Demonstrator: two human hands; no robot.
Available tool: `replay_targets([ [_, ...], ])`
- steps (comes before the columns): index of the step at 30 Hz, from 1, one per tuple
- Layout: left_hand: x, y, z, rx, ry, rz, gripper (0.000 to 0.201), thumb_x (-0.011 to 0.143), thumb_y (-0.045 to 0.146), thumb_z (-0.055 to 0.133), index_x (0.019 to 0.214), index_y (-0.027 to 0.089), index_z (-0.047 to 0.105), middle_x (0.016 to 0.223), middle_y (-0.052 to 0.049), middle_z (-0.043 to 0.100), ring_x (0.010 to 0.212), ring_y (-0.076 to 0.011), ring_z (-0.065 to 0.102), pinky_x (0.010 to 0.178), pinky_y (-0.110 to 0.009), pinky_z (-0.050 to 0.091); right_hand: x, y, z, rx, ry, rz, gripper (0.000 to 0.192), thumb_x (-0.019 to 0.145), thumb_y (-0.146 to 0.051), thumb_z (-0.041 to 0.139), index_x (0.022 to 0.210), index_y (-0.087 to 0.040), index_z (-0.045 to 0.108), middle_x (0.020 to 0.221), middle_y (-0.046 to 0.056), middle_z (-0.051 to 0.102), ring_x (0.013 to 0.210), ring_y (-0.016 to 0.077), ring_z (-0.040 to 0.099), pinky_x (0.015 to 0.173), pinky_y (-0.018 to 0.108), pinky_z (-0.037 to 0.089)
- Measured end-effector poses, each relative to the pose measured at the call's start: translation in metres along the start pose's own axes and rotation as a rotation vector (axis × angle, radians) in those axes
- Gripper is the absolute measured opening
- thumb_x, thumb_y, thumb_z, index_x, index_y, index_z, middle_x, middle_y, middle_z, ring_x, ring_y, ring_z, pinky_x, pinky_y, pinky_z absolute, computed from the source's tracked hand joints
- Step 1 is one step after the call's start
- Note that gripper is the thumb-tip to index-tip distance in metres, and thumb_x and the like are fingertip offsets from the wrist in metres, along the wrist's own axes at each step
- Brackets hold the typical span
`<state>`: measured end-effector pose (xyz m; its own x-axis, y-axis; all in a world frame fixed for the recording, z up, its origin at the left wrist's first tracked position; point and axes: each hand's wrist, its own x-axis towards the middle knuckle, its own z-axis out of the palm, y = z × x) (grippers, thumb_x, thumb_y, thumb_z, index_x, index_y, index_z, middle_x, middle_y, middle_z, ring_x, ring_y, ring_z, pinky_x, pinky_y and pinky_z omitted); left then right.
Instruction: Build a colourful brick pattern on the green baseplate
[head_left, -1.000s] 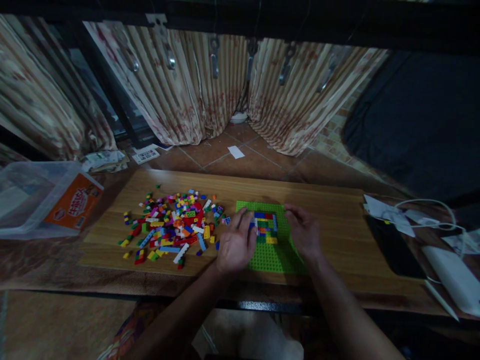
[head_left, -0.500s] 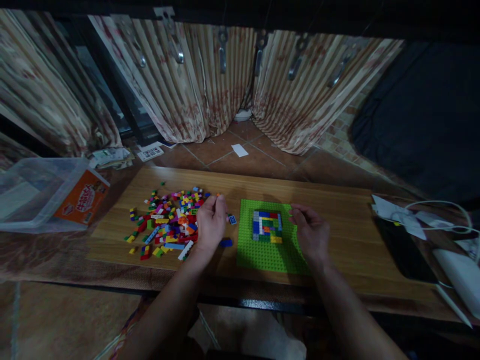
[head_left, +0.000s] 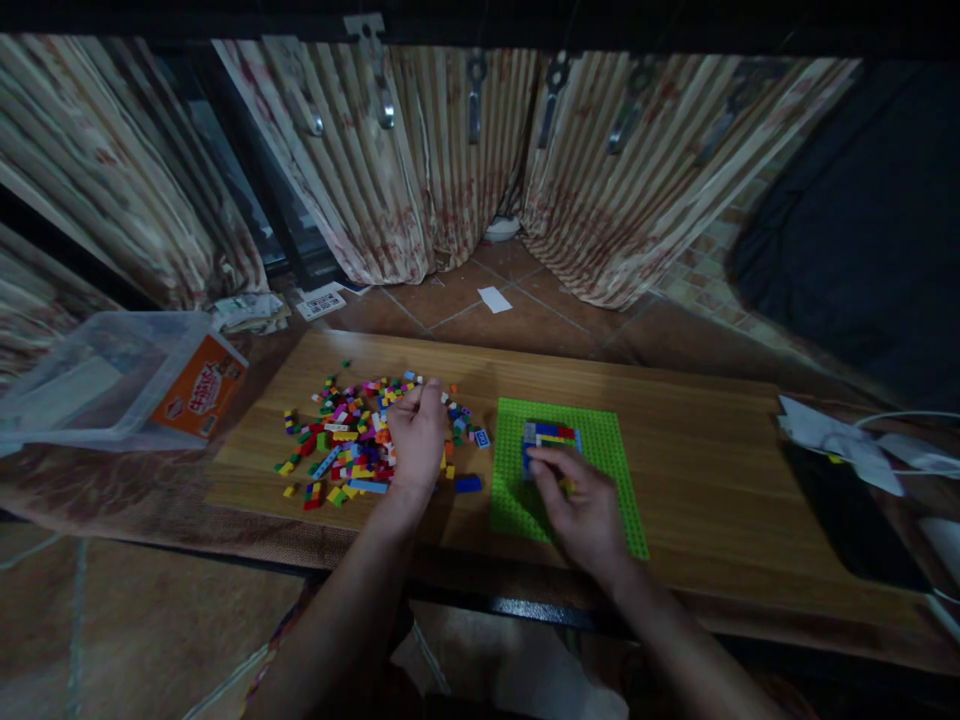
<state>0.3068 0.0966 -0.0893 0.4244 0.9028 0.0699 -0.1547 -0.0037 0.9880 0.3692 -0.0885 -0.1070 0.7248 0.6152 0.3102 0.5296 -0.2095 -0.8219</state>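
My left hand is closed in a pinch over the right side of a pile of loose toy bricks. Whatever its fingertips hold, if anything, is too small to make out. My right hand reaches over a green studded baseplate, thumb and forefinger pinched at the left side of a low multicoloured brick build. The hand hides the build's lower part, and I cannot tell what lies between those fingers. Between pile and plate lie a blue brick and a small blue printed brick.
A wooden board carries the bricks and baseplate. To its left stands a clear plastic box with an orange label. A black tablet-like slab, papers and white cables are at the right. Curtains hang behind.
My right hand has moved left from the plate's right edge onto the brick build. My left hand has shifted slightly left over the pile. The whole view has swung a little left.
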Motion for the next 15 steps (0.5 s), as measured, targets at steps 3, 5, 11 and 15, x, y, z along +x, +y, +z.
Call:
replay_targets([
  [3, -0.001, 0.002, 0.000, 0.022, 0.009, 0.009, 0.044, 0.081, 0.037, 0.055, 0.050, 0.019, 0.030, 0.044, 0.007, 0.028, 0.040, -0.0050, 0.024, 0.040, -0.021, 0.020, -0.016, -0.009, 0.020, -0.045, -0.232, -0.117, 0.023, 0.089, -0.022, 0.049, 0.106, -0.027, 0.064, 0.094, 0.004, 0.067, 0.088, 0.0179, 0.063, 0.079, 0.032, 0.052],
  [5, -0.001, 0.002, 0.000, 0.026, 0.005, 0.007, 0.043, 0.080, 0.037, 0.056, 0.050, 0.019, 0.031, 0.044, 0.007, 0.029, 0.041, -0.0051, 0.024, 0.040, -0.021, 0.020, -0.022, -0.011, 0.031, -0.086, -0.290, -0.156, 0.025, 0.088, -0.019, 0.049, 0.108, -0.026, 0.063, 0.095, 0.004, 0.066, 0.089, 0.0189, 0.062, 0.079, 0.033, 0.052],
  [11, -0.004, 0.003, 0.002, -0.024, -0.008, -0.021, 0.046, 0.079, 0.036, 0.058, 0.050, 0.019, 0.027, 0.045, 0.008, 0.025, 0.041, -0.0047, 0.022, 0.040, -0.020, 0.018, -0.024, -0.008, 0.048, -0.165, -0.297, -0.170, 0.028, 0.087, -0.018, 0.050, 0.111, -0.025, 0.061, 0.101, 0.005, 0.064, 0.094, 0.0183, 0.061, 0.082, 0.032, 0.053],
  [15, -0.005, 0.003, 0.002, 0.010, -0.027, -0.005, 0.043, 0.081, 0.036, 0.057, 0.050, 0.019, 0.032, 0.045, 0.007, 0.028, 0.041, -0.0050, 0.023, 0.040, -0.021, 0.019, -0.024, -0.007, 0.051, -0.183, -0.254, -0.187, 0.029, 0.086, -0.018, 0.050, 0.113, -0.023, 0.060, 0.113, 0.007, 0.060, 0.102, 0.0174, 0.060, 0.086, 0.031, 0.053],
])
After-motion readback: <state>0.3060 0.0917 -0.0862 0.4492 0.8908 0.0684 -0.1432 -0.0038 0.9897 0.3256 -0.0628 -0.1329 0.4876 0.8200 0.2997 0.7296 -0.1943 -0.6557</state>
